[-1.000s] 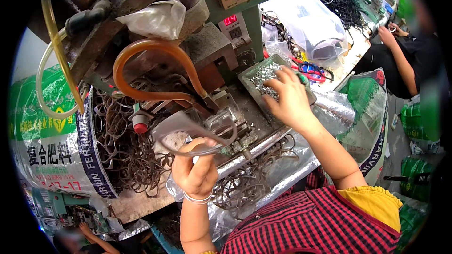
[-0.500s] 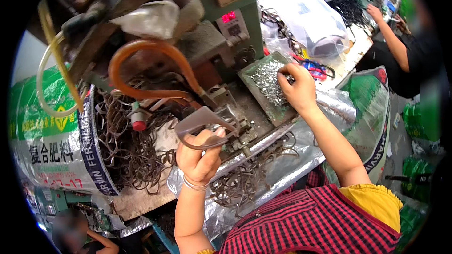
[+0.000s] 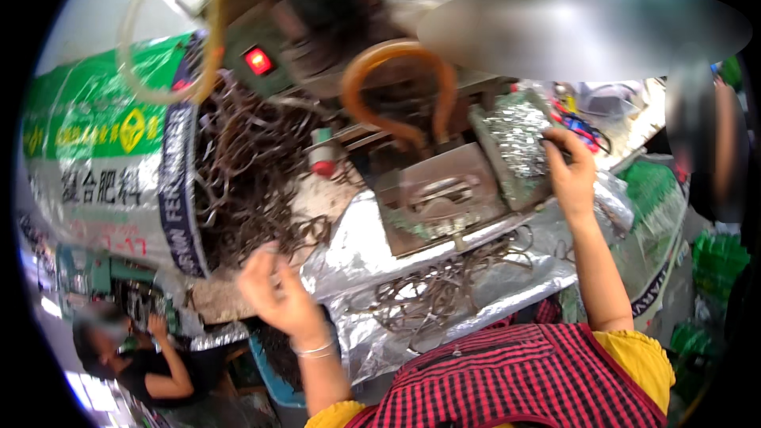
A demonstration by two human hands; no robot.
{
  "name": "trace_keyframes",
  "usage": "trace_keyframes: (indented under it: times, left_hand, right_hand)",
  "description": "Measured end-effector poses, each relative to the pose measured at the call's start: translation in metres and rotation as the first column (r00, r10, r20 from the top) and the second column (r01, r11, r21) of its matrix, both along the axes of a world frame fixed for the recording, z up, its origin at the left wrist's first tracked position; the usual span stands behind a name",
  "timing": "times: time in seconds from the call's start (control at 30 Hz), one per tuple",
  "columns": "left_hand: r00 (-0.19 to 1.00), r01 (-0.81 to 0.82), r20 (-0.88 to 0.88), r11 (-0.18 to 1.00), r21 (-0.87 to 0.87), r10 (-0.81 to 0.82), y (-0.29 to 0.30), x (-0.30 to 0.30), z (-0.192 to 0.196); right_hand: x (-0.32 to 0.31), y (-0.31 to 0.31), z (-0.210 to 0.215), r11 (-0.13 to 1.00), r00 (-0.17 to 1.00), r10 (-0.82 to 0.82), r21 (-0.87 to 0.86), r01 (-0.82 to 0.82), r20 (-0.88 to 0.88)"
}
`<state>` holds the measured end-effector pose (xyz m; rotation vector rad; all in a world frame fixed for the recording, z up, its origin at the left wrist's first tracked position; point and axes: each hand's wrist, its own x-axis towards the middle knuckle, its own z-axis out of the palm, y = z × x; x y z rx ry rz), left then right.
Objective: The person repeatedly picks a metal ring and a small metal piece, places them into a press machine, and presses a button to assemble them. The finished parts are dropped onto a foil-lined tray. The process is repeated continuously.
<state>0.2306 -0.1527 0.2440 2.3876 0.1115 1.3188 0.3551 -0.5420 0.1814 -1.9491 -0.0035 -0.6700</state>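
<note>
My left hand point(image 3: 283, 295), smeared by motion, is raised off the bench's front edge beside a pile of brown strap loops. Its fingers are loosely curled and apart, and no loop shows in it. On the right, my right hand point(image 3: 572, 174) hovers at the edge of a metal tray point(image 3: 519, 200) of small shiny metal pieces point(image 3: 515, 136). Its thumb and forefinger are bent together; anything between them is too small to make out. Between my hands stands the machine's metal work plate point(image 3: 448, 182), below an orange-brown curved tube point(image 3: 355, 83).
A green and white sack point(image 3: 103, 166) spills brown strap loops point(image 3: 246, 158) at the left. More loops point(image 3: 428, 293) lie on silver sheeting point(image 3: 361, 246) in front. A red button point(image 3: 323, 166) stands beside the machine. Another person point(image 3: 151, 364) sits at lower left.
My left hand has let go of the brown loop and moved left and down from the machine. My right hand stays by the metal pieces. The whole view has shifted.
</note>
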Motion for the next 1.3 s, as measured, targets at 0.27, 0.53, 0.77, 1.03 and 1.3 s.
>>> trace_keyframes:
  times: [0.27,0.53,0.77,1.03,1.3]
  left_hand:
    - [0.948,0.269,-0.317,0.553,0.789,-0.009,0.014,0.03,-0.029]
    - [0.809,0.013,-0.546,0.924,0.382,0.215,-0.035,0.066,-0.034]
    - [0.904,0.069,-0.413,0.992,-0.108,-0.108,0.022,0.094,-0.034]
    - [0.997,0.003,-0.069,0.904,-0.428,-0.036,0.03,0.097,-0.057]
    - [0.891,0.136,-0.02,0.309,-0.941,-0.453,0.027,0.06,-0.03]
  right_hand:
    - [0.018,0.034,0.002,0.995,0.984,0.1,0.016,-0.103,0.146]
    - [-0.024,-0.018,-0.002,0.985,0.986,-0.069,-0.145,0.092,0.153]
    - [-0.045,-0.008,0.023,0.995,0.988,0.093,-0.035,-0.089,0.12]
    - [0.001,0.102,0.066,0.798,0.878,0.458,0.371,-0.476,0.14]
    - [-0.011,0.113,0.067,0.656,0.865,0.491,0.612,-0.442,0.099]
